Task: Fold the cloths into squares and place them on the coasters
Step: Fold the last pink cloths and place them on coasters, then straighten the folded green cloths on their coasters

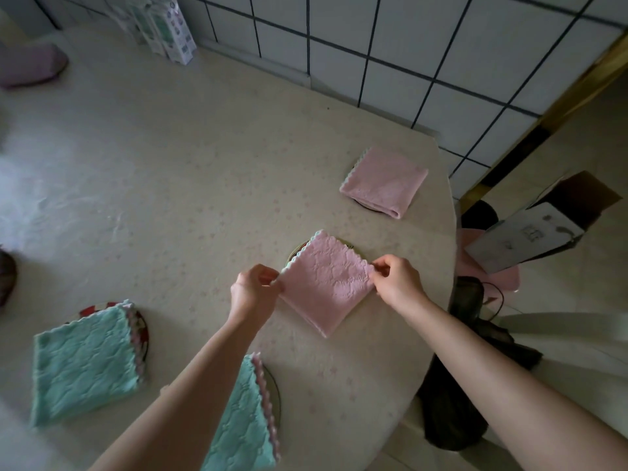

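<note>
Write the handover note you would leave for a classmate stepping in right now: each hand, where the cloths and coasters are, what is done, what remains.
Left hand: pinching the left corner of the folded pink cloth.
Right hand: pinching its right corner.
That cloth sits partly over the middle coaster, not yet released.
Done: the far pink cloth and two green cloths lie folded, each on a coaster.
Left: square the held cloth on its coaster and let go. A purple bundle lies at the far left; whether it is another cloth is unclear.
</note>
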Motion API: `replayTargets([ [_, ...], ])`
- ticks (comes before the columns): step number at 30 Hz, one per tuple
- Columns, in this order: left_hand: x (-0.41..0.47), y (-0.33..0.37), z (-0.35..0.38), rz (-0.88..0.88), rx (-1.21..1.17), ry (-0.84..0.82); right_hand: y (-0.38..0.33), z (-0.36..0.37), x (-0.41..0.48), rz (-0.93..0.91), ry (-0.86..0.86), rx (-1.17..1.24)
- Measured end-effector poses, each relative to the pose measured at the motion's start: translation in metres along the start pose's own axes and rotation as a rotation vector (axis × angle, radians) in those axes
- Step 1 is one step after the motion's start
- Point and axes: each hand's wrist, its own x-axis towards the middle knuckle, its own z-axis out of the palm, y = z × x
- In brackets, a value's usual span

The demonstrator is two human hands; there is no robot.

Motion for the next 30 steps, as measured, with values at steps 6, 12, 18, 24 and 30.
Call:
replayTargets([
  [6,-0.011,-0.011,0.007,-0.075,-0.081,0.007,-0.011,-0.007,0.015,-0.002,0.006,0.012],
  [12,-0.02,-0.01,0.013,-0.066,-0.018,0.059,-0.014,-0.003,0.019,0.022,-0.004,-0.065],
  [18,-0.026,-0.016,0.002,-0.057,0.001,0.045,-0.006,-0.002,-0.005,0.074,0.049,-0.024],
  [24,-0.047,-0.043,-0.037,-0.023,0.004,0.036,0.003,0.017,-0.074,0.094,0.005,0.032],
  [30,-0.075,-0.093,-0.084,0.045,0.029,0.062,0.0,0.063,-0.15,0.116,-0.041,0.054],
])
